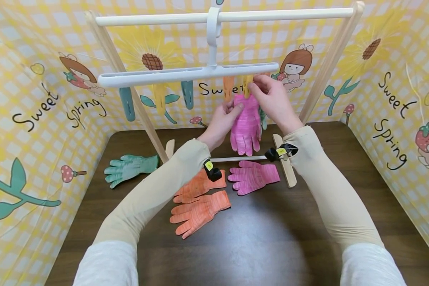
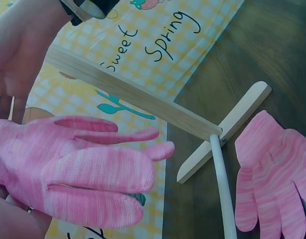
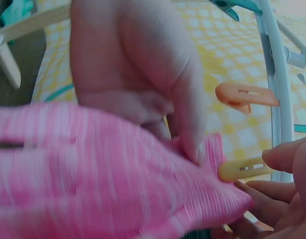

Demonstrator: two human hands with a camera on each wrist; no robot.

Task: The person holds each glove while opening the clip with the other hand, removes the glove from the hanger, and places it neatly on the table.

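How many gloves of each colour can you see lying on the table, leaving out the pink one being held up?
Green glove: 1
Orange gloves: 2
Pink glove: 1
Total: 4

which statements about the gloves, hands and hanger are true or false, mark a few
The left hand holds the raised pink glove. True.
The right hand pinches a teal clip. False: it pinches a yellow clip.
The orange gloves hang from the hanger. False: they lie on the table.
The hanger hooks over the white rod. True.
The other pink glove lies on the table. True.
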